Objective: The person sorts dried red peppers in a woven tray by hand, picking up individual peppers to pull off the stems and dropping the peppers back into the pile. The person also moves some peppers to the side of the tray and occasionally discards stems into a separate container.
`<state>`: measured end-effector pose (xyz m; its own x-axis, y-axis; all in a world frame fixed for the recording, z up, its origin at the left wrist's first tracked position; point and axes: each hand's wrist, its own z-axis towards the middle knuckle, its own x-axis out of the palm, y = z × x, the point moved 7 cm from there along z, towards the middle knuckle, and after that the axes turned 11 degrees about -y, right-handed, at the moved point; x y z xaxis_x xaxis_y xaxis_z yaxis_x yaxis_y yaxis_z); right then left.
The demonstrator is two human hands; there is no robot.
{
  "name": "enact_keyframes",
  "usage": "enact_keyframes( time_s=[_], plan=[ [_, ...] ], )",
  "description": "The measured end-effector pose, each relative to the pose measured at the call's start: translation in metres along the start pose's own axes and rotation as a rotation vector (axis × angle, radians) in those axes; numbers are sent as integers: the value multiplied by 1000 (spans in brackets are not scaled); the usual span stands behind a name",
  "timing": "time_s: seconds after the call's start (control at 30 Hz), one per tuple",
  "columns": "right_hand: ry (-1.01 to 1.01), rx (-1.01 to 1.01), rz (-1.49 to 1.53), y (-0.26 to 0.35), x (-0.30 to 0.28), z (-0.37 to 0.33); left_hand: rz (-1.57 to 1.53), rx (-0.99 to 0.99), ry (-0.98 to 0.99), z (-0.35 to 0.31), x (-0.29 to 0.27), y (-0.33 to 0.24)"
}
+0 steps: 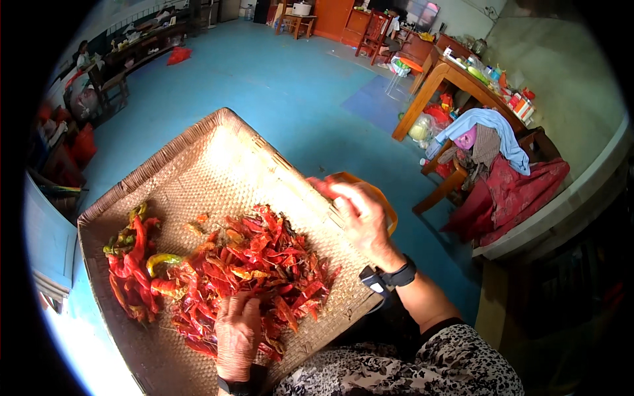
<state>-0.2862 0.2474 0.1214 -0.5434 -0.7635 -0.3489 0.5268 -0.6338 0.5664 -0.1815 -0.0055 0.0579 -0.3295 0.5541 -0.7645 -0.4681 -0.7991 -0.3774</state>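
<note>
A square woven bamboo basket [218, 155] tilts across my lap. Inside it lies a loose heap of dried red chili peppers [244, 257], some orange or dark. Along the basket's left side rests a separate bunch of fresher-looking red chili peppers [135, 261] with green stems; a yellow-green pepper [162, 262] lies between the two. My left hand [238, 330] bends down into the near side of the heap, fingers closed together, tips among the peppers. Beyond the right rim, my right hand [363, 221] pinches a blurred red chili pepper [323, 187] over a yellow-orange container [386, 198], mostly hidden behind the hand and basket.
A wooden table [432, 79] with bottles and packages stands far right. Nearer, a chair carries a light blue cloth [492, 129] and a red patterned cloth [515, 191]. Blue floor [271, 86] stretches ahead. A red bag [178, 55] lies at far left near a long bench.
</note>
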Motion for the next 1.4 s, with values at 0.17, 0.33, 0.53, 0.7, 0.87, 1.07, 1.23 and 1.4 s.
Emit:
enact_keyframes(
  time_s=[0.17, 0.33, 0.53, 0.7, 0.87, 1.07, 1.23, 1.4],
  plan=[
    [30, -190, -485, -29, -19, 7, -66, -157, -43, -5, -9, 16],
    [497, 646, 485, -36, 40, -65, -242, -186, -95, 3, -13, 8],
    [653, -144, 303, 95, 80, -93, -411, -190, -115, 4, -14, 0],
    [658, -57, 334, 93, 84, -112, -548, -288, -159, -4, -18, 8],
    [661, 66, 411, 93, 85, -111, -509, -373, -151, -15, -19, 15],
    [593, 176, 538, 84, 75, -103, -558, -449, -192, -15, -19, 30],
    [532, 128, 529, 59, 49, -88, -626, -652, -185, -22, -5, 48],
    [241, 206, 289, 21, 5, -57, -572, -616, -181, -25, -4, 53]
  ],
)
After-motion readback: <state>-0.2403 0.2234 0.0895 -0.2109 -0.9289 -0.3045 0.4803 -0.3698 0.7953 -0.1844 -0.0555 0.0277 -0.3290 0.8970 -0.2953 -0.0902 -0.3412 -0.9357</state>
